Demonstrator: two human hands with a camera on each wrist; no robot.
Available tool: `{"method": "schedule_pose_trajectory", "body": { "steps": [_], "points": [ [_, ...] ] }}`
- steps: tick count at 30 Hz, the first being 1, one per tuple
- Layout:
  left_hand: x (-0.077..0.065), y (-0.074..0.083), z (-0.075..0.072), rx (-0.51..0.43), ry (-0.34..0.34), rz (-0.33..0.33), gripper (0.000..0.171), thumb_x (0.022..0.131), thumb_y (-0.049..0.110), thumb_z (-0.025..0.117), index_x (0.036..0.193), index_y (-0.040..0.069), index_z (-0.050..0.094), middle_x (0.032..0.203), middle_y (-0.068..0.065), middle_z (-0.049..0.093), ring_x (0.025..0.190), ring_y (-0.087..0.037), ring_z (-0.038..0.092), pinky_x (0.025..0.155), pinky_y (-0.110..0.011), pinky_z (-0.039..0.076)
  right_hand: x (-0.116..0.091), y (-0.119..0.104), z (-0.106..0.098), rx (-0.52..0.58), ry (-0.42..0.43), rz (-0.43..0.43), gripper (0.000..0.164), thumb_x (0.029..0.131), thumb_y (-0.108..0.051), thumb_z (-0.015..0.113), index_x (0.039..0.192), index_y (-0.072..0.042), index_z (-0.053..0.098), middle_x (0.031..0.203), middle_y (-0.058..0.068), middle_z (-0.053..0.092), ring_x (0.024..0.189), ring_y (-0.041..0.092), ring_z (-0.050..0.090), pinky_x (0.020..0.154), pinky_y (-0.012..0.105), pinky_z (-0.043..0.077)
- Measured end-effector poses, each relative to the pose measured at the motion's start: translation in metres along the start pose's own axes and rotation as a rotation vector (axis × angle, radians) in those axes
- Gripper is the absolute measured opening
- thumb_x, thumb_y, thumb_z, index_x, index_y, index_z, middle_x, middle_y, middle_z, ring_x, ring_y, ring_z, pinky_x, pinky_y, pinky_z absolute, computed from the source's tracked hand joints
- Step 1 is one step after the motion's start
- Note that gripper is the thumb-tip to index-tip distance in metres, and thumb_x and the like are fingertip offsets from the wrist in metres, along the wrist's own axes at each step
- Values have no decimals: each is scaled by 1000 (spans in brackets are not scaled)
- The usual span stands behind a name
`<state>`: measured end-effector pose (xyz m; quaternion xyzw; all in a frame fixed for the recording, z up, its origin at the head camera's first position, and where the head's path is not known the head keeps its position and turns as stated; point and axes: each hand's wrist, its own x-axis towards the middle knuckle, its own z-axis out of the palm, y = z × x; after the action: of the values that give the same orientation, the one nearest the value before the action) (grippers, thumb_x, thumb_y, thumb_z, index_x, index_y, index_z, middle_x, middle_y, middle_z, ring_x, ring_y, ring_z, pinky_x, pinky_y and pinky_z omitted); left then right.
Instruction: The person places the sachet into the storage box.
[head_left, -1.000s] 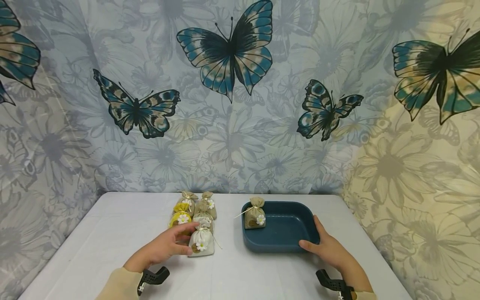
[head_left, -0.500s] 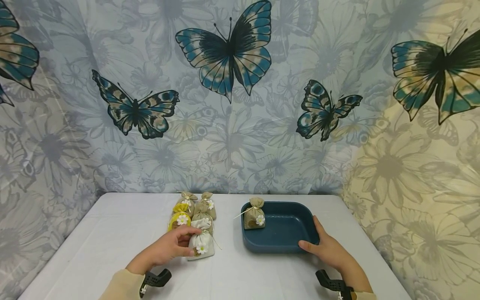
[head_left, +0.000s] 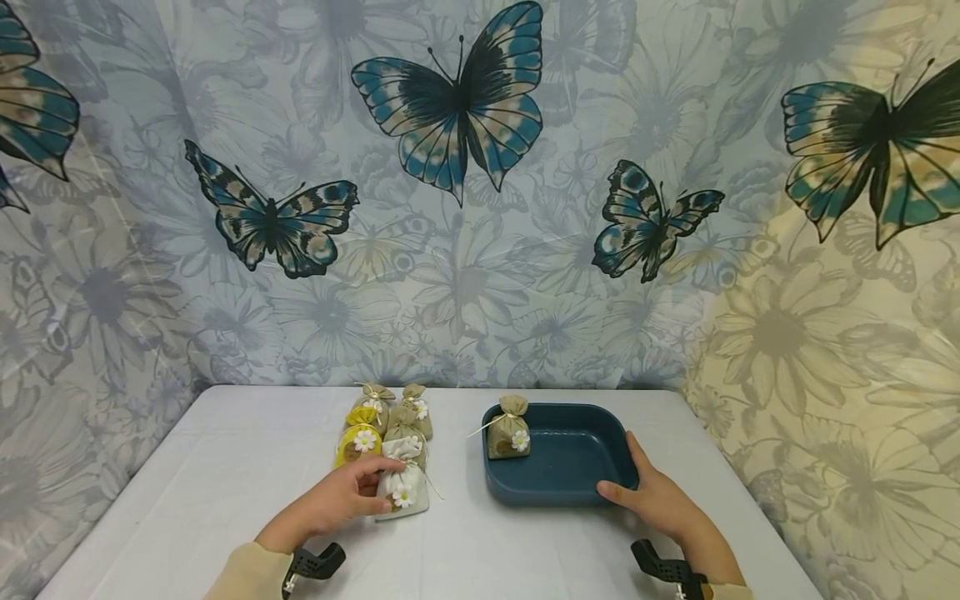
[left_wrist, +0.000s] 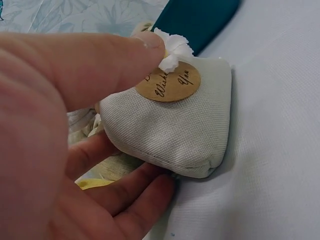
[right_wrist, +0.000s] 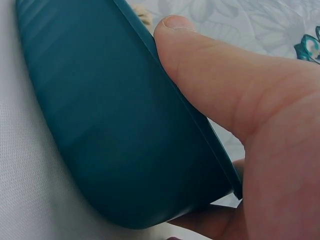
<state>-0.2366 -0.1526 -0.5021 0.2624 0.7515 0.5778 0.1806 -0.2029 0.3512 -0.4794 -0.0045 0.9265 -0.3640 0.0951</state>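
Taking the teal dish (head_left: 577, 450) as the landmark, furthest to its left a beige sleeve (head_left: 251, 571) leads to the left hand (head_left: 333, 504), which pinches a white drawstring sachet (head_left: 415, 500), thumb across the front and fingers behind. That sachet is to the left of the dish and nearer the wearer than the other bags on that side; it carries a white flower and an oval brown label (left_wrist: 170, 82) on which "You" can be read. Behind it, also left of the dish, sits a tight cluster — a yellow sachet (head_left: 360, 437) with a white flower and label, a back-left beige sachet (head_left: 378, 402), a middle beige sachet (head_left: 402, 422) and a back-right beige sachet (head_left: 420, 412). Inside the dish, at its left end, stands another beige sachet (head_left: 510, 437), its pale cord reaching past the rim. At the right end of the dish, the right hand (head_left: 652, 492) grips the rim — thumb over the near side, fingers along the outer wall. The dish rests on the white-covered table (head_left: 465, 550), and behind it hangs a floral backdrop (head_left: 480, 325) with butterflies.
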Motion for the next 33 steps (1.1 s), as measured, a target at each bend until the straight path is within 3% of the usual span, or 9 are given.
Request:
{"method": "schedule_pose_trajectory", "body": {
  "steps": [5, 10, 16, 18, 20, 23, 26, 30, 33],
  "points": [
    [0, 0, 3, 32, -4, 25, 53, 89, 8, 76, 138, 5, 57, 138, -19, 46, 111, -24, 57, 84, -31, 51, 0, 1, 0, 16, -5, -5, 109, 93, -49, 67, 159, -8, -10, 159, 33, 1, 137, 58, 21, 100, 72, 29],
    [0, 1, 6, 168, 20, 96, 40, 86, 14, 79, 124, 11, 66, 114, -9, 56, 90, -20, 51, 75, -26, 46, -1, 1, 0, 27, -9, -4, 109, 93, -48, 67, 159, -9, -11, 159, 33, 2, 137, 58, 22, 99, 72, 30],
    [1, 3, 9, 276, 42, 119, 28, 84, 16, 80, 110, 18, 70, 96, -7, 49, 77, -24, 46, 65, -25, 40, -1, 1, 0, 36, -8, -7, 109, 93, -47, 67, 159, -9, -11, 159, 32, 2, 137, 58, 23, 99, 72, 30],
    [0, 4, 10, 281, 48, 78, 27, 84, 17, 81, 109, 20, 70, 112, -16, 54, 96, -30, 54, 74, -25, 43, -1, 2, 0, 36, -6, -9, 109, 93, -47, 67, 159, -9, -11, 159, 32, 2, 137, 57, 23, 99, 72, 30],
    [-2, 5, 11, 286, 51, 41, 27, 85, 19, 81, 109, 22, 69, 126, -25, 51, 113, -41, 51, 82, -30, 44, 0, 2, 0, 38, -7, -11, 109, 93, -47, 67, 159, -9, -11, 159, 32, 2, 137, 57, 23, 100, 72, 30],
    [-2, 4, 11, 282, 60, -7, 30, 85, 21, 81, 112, 25, 70, 150, -35, 30, 138, -53, 26, 99, -43, 40, 0, 1, 0, 38, -8, -16, 109, 93, -47, 67, 159, -10, -11, 159, 32, 3, 137, 57, 23, 100, 71, 29],
    [-3, 3, 13, 277, 56, -19, 39, 84, 19, 82, 119, 27, 69, 154, -36, 21, 138, -52, 25, 98, -51, 40, 0, 0, 0, 36, -7, -25, 109, 93, -46, 67, 159, -9, -12, 159, 32, 2, 138, 57, 22, 101, 71, 29],
    [-3, 2, 14, 294, 35, -31, 51, 83, 14, 82, 129, 29, 65, 155, -37, 16, 128, -43, 42, 84, -38, 46, -1, -1, 0, 33, -5, -29, 109, 93, -46, 67, 158, -9, -12, 159, 32, 2, 138, 56, 19, 102, 71, 27],
    [-3, 1, 15, 327, 13, -34, 57, 84, 7, 80, 132, 31, 62, 155, -37, 14, 109, -31, 50, 74, -32, 45, -1, -1, 0, 29, -1, -22, 110, 93, -47, 67, 158, -8, -12, 158, 33, 3, 138, 56, 19, 102, 71, 27]
  ]
}}
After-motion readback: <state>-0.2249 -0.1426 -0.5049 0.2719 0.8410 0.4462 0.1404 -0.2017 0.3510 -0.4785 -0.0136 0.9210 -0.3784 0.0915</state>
